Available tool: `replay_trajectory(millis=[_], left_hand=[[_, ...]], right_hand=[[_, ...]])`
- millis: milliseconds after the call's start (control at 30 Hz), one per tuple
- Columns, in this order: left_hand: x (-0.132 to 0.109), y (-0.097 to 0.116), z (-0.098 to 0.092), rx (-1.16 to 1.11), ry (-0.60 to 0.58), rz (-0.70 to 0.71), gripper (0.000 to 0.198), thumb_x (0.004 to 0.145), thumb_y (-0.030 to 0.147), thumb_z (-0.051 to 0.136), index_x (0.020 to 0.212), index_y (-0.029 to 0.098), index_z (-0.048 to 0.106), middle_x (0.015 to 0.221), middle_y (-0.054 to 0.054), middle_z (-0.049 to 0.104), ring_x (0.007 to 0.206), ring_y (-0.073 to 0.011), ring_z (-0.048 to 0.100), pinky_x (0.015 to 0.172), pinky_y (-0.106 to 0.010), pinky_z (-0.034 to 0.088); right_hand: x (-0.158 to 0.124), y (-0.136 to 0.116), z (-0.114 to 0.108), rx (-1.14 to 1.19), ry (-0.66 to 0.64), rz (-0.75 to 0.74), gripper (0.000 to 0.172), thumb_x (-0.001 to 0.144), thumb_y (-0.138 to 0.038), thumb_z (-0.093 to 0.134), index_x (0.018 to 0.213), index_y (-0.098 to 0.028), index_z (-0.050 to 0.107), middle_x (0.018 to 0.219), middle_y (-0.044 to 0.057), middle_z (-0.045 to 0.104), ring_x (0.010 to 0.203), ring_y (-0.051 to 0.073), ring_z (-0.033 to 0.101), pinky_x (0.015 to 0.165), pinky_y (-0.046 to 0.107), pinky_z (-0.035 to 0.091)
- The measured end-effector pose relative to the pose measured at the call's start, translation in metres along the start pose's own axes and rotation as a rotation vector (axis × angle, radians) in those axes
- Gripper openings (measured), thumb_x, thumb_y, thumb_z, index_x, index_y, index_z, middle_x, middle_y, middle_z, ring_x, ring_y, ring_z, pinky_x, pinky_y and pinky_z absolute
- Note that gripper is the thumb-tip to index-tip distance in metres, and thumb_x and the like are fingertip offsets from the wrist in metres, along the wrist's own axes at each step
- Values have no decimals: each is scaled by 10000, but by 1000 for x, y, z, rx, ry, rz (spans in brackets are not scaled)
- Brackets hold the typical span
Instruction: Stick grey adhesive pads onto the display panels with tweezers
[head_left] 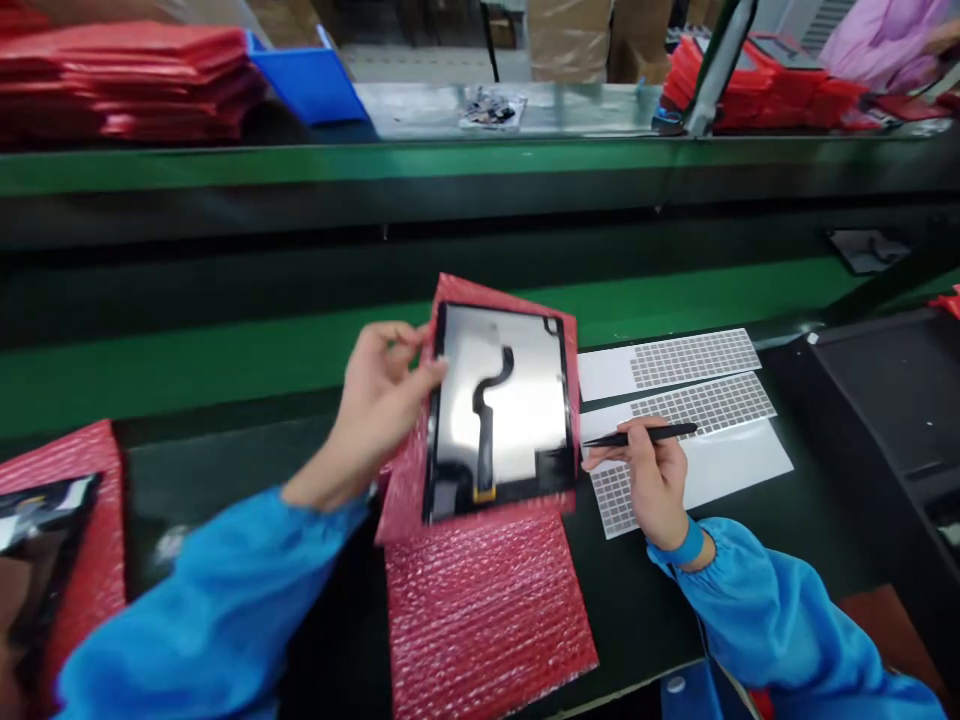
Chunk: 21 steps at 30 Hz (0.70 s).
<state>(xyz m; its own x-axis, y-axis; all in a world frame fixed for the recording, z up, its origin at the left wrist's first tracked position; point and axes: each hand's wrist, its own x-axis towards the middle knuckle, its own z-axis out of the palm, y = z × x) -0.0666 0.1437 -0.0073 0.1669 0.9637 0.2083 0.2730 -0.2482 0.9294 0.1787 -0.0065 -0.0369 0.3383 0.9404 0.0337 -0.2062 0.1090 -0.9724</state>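
Observation:
My left hand (379, 400) pinches the left edge of a tablet screen panel (529, 400) together with the red bubble-wrap sheet (405, 500) behind it. The panel shows its silvery back, with a curved black ribbon cable (486, 440) running down it. It is tilted above another red bubble-wrap piece (487, 610) on the bench. My right hand (652, 475) holds black tweezers (645, 435), their tip pointing left towards the panel's right edge. Beneath this hand lie white sticker sheets (705, 400) with rows of small grey labels.
At the left, another screen panel (45, 540) lies on red bubble wrap. Stacked red packs (150, 80) and a blue bin (307, 80) stand on the raised shelf. A black tray (892, 380) is at right. A person in a pink sleeve (877, 45) is at far right.

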Motion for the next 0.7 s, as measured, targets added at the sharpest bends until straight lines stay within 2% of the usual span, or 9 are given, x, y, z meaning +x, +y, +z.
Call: replay_trajectory(millis=[100,167,233,333,400,500,533,633,700], left_hand=[[92,-20,20,-65,152,-85,344,889,185,692,1065,239,401,925,50,608,784,-88,598,725,-232,511],[142,-34,33,-52,211,-131,298,923,187,696,1124,199,476,956,26,615,815,-98,612,742,-254,528],[175,-45,41,1,224,-177,284,983,296,692,1200,160,570,1074,-33,662,889,-138,654,764,-303,566],[193,-51,40,159,220,-233,359,1001,388,687,1273,159,635,1226,-85,683,1027,-206,689,866,-402,607],[190,-46,36,299,232,-215,361,977,342,716,1280,159,645,1331,-105,657,1189,-262,651,1023,-507,561],[160,-25,37,461,156,-81,473,898,199,766,1326,86,600,1480,-152,582,1403,-303,500,1242,-598,335],[142,-17,42,486,85,-23,493,882,169,761,1332,60,591,1491,-159,581,1419,-295,482,1273,-578,287],[62,8,66,486,-224,147,295,937,224,681,1215,127,696,1391,-83,691,1336,-243,594,1244,-451,390],[-1,18,86,509,-536,365,371,995,323,624,1323,159,676,1510,-107,625,1416,-275,560,1239,-469,417]], right_hand=[[19,-6,-18,-34,61,-85,339,1031,-572,630,1015,-235,610,733,-1,792,655,235,818,677,387,691],[32,-9,-33,-76,54,-103,350,1016,-576,652,1008,-227,623,724,0,787,650,232,815,646,367,684],[42,-12,-51,-132,12,-83,364,999,-582,674,1002,-221,630,710,10,786,634,231,809,584,334,665],[49,-15,-79,-236,-71,-7,369,990,-579,688,996,-214,635,702,27,788,622,225,801,539,304,642],[52,-16,-95,-310,-111,40,372,993,-578,685,1008,-209,639,708,35,788,644,222,803,571,308,653],[59,-15,-110,-407,-181,86,395,990,-594,678,1025,-203,637,730,45,789,666,222,805,586,310,659],[63,-15,-113,-431,-205,95,401,989,-599,676,1026,-203,634,743,48,790,667,221,804,581,309,658],[76,-12,-114,-481,-267,100,400,999,-599,657,1036,-202,619,778,51,789,666,209,798,592,305,660],[83,-9,-111,-495,-301,99,398,1012,-599,635,1044,-204,605,785,45,780,657,199,791,595,302,662]])
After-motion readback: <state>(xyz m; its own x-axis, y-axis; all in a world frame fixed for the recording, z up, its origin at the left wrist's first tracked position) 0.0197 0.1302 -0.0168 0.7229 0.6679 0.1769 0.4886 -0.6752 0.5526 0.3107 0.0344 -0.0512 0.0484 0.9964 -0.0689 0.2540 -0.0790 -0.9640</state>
